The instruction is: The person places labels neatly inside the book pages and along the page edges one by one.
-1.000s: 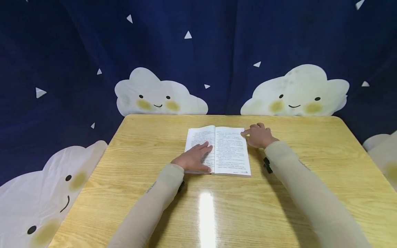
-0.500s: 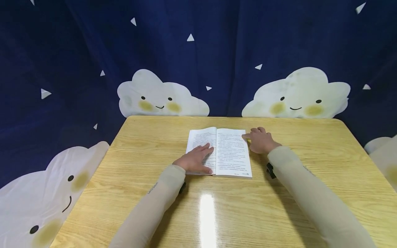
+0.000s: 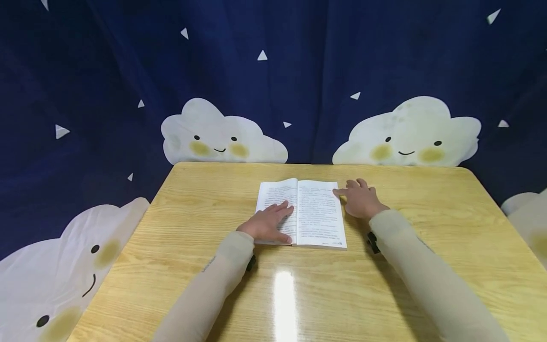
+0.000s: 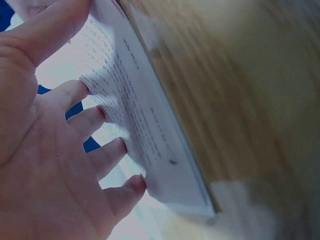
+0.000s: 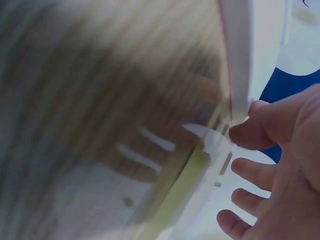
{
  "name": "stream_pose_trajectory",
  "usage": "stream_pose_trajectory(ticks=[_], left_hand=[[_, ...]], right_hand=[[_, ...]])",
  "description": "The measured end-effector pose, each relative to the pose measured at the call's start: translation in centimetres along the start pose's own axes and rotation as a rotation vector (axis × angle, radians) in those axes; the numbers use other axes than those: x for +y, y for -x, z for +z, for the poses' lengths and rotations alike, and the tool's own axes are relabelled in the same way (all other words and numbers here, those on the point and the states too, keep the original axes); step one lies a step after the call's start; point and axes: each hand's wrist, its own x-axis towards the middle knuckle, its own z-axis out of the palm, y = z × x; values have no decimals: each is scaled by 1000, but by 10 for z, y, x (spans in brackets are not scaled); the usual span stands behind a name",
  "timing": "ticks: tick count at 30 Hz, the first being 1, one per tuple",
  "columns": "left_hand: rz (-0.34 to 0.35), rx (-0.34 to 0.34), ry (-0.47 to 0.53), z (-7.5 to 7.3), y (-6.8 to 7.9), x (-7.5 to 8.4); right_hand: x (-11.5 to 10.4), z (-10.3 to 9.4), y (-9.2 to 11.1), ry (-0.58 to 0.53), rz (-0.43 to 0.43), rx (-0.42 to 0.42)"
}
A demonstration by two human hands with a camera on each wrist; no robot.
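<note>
An open paperback book (image 3: 320, 216) with printed text lies on the wooden table. My left hand (image 3: 266, 224) rests spread on the left page, its thumb near the spine at the lower edge. The left wrist view shows the palm and the fingertips (image 4: 135, 184) against the printed page (image 4: 125, 85). At the upper right corner of the right page, my right hand (image 3: 362, 199) has its index finger on the paper. From the right wrist, the thumb (image 5: 245, 134) meets the book's side edge (image 5: 240, 60) opposite the index fingertip, pinching there; the remaining fingers are loosely bent.
The light wooden table (image 3: 205, 194) spreads around the book, with a bright light reflection (image 3: 284, 299) in front of it. Behind the table hangs a dark blue curtain (image 3: 299, 57) with smiling white clouds (image 3: 222, 135) and small triangles.
The head view has shifted slightly, so book and table appear a little lower. Both hands keep nearly the same places on the book, and the pages lie as before.
</note>
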Motion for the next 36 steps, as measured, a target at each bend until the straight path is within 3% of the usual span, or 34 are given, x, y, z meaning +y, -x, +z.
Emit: stream_pose_trajectory(ticks=[7,14,25,36], left_hand=[[-6,-2,6,-2,-1,6],[-22,-10,-21,0,1,6],[-27,-15,0,-1,4,5],[-33,-18,9,-2,3,5]], right_hand=[[14,-3,7,-44,-28,76],[21,-15,19,-71,-28,115],[42,-22,40,-115,-64,245],[62,-23,55,-160,-93,228]])
